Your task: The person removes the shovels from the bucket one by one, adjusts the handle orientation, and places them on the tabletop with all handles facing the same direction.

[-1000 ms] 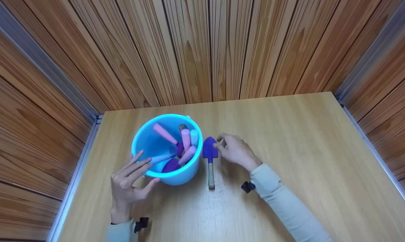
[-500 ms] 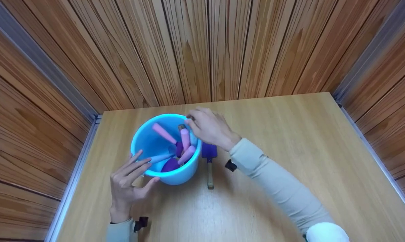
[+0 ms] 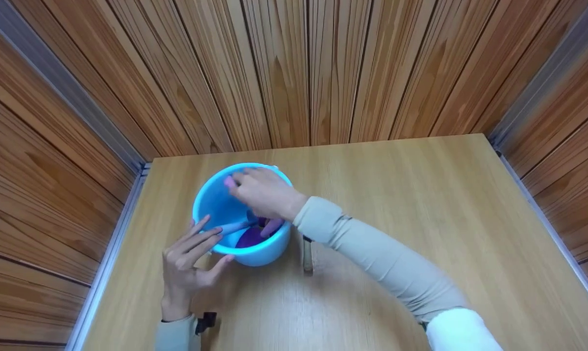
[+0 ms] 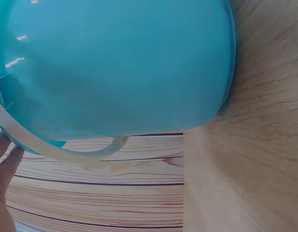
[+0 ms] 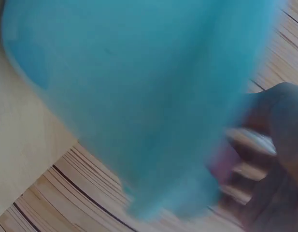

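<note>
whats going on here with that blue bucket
A person has both hands at a blue bucket on a wooden table. The left hand is at the rim, fingers spread. The right hand reaches over the opening, its fingers at a pink handle; blur hides how firmly it is held. A light blue handle and a purple piece show inside. Outside, a greyish handle lies on the table, partly covered by the right sleeve.

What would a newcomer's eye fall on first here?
Probably the bright blue bucket, left of centre on the wooden table in the head view. Next, the right hand over its opening, with a pink handle showing beside it. The left hand is spread at the bucket's near-left side.
</note>
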{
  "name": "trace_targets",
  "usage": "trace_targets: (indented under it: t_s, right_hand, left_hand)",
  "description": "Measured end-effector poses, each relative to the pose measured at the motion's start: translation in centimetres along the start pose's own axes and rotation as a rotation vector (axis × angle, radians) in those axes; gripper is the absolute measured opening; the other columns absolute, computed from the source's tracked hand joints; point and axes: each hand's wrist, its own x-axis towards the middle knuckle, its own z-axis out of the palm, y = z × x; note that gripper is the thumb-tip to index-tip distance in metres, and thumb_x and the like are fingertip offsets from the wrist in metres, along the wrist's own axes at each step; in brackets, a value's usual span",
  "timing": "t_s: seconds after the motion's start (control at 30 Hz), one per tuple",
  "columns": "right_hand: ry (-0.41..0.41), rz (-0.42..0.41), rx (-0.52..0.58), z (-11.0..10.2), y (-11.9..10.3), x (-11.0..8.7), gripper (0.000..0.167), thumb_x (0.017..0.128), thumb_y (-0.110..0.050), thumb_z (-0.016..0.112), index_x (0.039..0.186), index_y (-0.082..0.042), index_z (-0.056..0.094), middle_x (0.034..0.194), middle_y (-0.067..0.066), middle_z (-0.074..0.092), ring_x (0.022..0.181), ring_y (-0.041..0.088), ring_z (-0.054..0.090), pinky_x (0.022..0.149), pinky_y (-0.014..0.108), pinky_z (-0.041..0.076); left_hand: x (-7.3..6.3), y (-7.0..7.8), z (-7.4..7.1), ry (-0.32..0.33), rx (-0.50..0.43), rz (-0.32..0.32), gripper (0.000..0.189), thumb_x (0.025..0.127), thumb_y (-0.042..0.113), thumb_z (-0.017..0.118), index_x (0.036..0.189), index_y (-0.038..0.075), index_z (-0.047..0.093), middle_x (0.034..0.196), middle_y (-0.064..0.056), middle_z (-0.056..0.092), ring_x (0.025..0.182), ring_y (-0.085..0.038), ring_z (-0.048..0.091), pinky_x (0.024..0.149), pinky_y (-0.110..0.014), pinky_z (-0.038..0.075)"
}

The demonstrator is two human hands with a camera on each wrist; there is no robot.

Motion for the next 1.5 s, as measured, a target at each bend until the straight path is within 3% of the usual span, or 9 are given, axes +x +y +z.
trace_targets:
  t_s: [0.07, 0.17, 0.3, 0.53, 0.73, 1.0, 1.17, 1.5]
  right_hand:
    - [-0.004, -0.066, -0.112, 0.7, -0.9, 0.8, 0.067, 0.090, -0.048, 0.082, 0.148, -0.019, 0.064, 0.145, 0.007, 0.066, 0.131, 0.026, 0.062, 0.114, 0.040, 0.056]
    - [-0.019, -0.145, -0.314, 2.0, -2.2, 1.9, 0.061, 0.090, -0.055, 0.078, 0.143, -0.025, 0.070, 0.144, 0.001, 0.067, 0.132, 0.022, 0.058, 0.119, 0.036, 0.050]
    - [-0.128, -0.191, -0.541, 3.5, -3.4, 2.7, 0.055, 0.095, -0.058, 0.070, 0.142, -0.032, 0.069, 0.150, -0.005, 0.063, 0.142, 0.023, 0.049, 0.132, 0.044, 0.032]
    - [-0.381, -0.085, -0.740, 4.3, -4.0, 2.8, 0.070, 0.090, -0.056, 0.076, 0.155, -0.043, 0.053, 0.166, -0.007, 0.048, 0.160, 0.031, 0.026, 0.137, 0.059, 0.007]
    - [-0.469, 0.038, -0.836, 4.2, -4.3, 2.6, 0.088, 0.083, -0.054, 0.084, 0.160, -0.040, 0.046, 0.161, -0.004, 0.054, 0.158, 0.035, 0.031, 0.134, 0.065, 0.007]
    - [-0.576, 0.113, -0.898, 4.1, -4.5, 2.6, 0.100, 0.089, -0.056, 0.078, 0.170, -0.039, 0.021, 0.175, 0.001, 0.034, 0.164, 0.041, 0.018, 0.133, 0.070, 0.004]
    - [-0.556, 0.109, -0.880, 4.1, -4.6, 2.9, 0.101, 0.085, -0.056, 0.082, 0.168, -0.036, 0.028, 0.169, 0.001, 0.044, 0.159, 0.040, 0.030, 0.133, 0.068, 0.013]
    - [-0.531, 0.103, -0.932, 3.7, -4.8, 2.6, 0.093, 0.084, -0.058, 0.083, 0.160, -0.025, 0.041, 0.147, 0.006, 0.061, 0.134, 0.038, 0.054, 0.125, 0.062, 0.031]
  left_hand:
    - [0.1, 0.0, -0.1, 0.000, 0.000, 0.001, 0.052, 0.087, 0.054, 0.084, 0.110, 0.008, 0.085, 0.114, -0.005, 0.083, 0.121, -0.036, 0.074, 0.115, -0.043, 0.050]
    - [0.1, 0.1, -0.2, 0.003, 0.001, -0.001, 0.052, 0.088, 0.055, 0.083, 0.110, 0.008, 0.085, 0.114, -0.004, 0.083, 0.122, -0.036, 0.074, 0.115, -0.044, 0.050]
    - [-0.1, 0.3, -0.1, -0.005, 0.003, -0.003, 0.052, 0.088, 0.055, 0.083, 0.111, 0.009, 0.085, 0.115, -0.003, 0.083, 0.122, -0.035, 0.074, 0.114, -0.044, 0.050]
    - [0.0, 0.3, 0.0, -0.005, 0.002, 0.007, 0.052, 0.087, 0.055, 0.083, 0.111, 0.009, 0.085, 0.113, -0.006, 0.083, 0.121, -0.035, 0.074, 0.115, -0.040, 0.050]
    - [0.1, 0.3, -0.1, -0.011, 0.007, 0.005, 0.052, 0.087, 0.054, 0.084, 0.112, 0.008, 0.085, 0.114, -0.007, 0.083, 0.122, -0.035, 0.074, 0.115, -0.039, 0.049]
    - [0.3, 0.3, -0.2, -0.049, 0.030, -0.010, 0.050, 0.084, 0.049, 0.088, 0.117, 0.013, 0.084, 0.116, -0.005, 0.082, 0.125, -0.032, 0.072, 0.116, -0.037, 0.048]
    - [0.3, 0.3, -0.5, -0.062, 0.032, -0.023, 0.050, 0.078, 0.043, 0.093, 0.120, 0.017, 0.084, 0.117, -0.003, 0.082, 0.126, -0.030, 0.072, 0.117, -0.037, 0.048]
    - [0.6, 0.4, -0.5, -0.076, 0.014, -0.032, 0.052, 0.070, 0.031, 0.099, 0.114, 0.010, 0.084, 0.119, 0.000, 0.081, 0.127, -0.030, 0.071, 0.116, -0.038, 0.048]
